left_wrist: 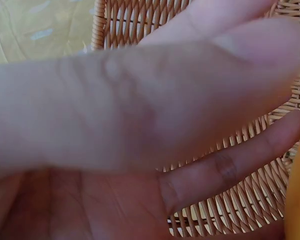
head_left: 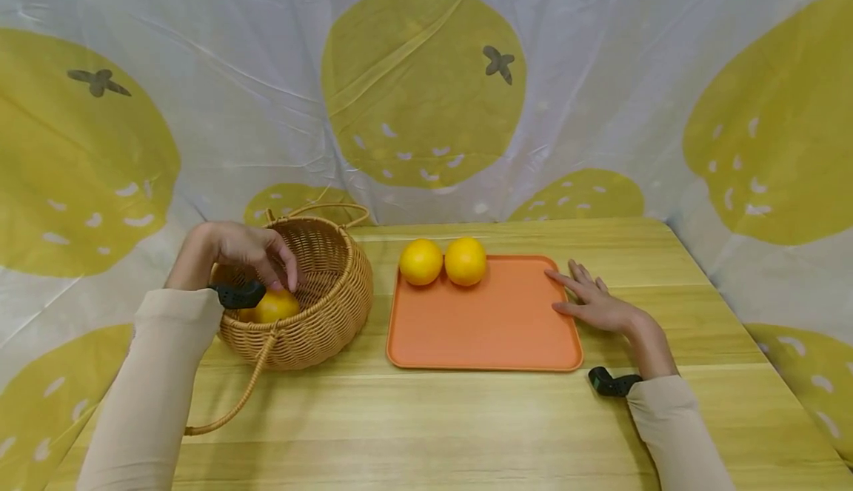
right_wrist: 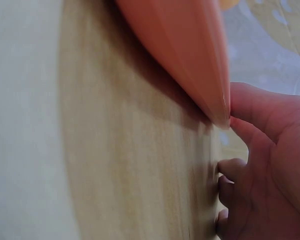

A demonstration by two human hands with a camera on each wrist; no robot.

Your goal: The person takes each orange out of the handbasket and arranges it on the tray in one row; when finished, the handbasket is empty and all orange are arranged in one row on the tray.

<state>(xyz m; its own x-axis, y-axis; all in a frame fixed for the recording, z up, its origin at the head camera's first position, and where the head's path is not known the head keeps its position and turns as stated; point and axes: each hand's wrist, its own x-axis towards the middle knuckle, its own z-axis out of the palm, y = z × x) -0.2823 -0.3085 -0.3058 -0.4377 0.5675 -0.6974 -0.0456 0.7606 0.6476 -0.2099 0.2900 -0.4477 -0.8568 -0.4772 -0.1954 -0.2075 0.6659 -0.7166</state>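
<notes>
My left hand (head_left: 249, 250) reaches down into a round wicker basket (head_left: 346, 313), its fingers pointing at an orange (head_left: 273, 306) that lies by the basket's near wall. In the left wrist view the thumb (left_wrist: 155, 105) stretches across the picture, and a slice of the orange (left_wrist: 297, 195) shows at the right edge. My right hand (head_left: 600, 306) lies at the right side of a flat orange tray (head_left: 486, 335), thumb and forefinger touching its rim, the other fingers on the table. Two more oranges, a left one (head_left: 420, 262) and a right one (head_left: 466, 261), sit at the tray's back left.
The basket stands left of the tray on a wooden table (head_left: 453, 432). One basket handle (head_left: 233, 413) hangs toward the front, and the other (head_left: 340, 209) lies at the back. A fruit-print cloth (head_left: 266, 106) hangs behind the table and along its sides.
</notes>
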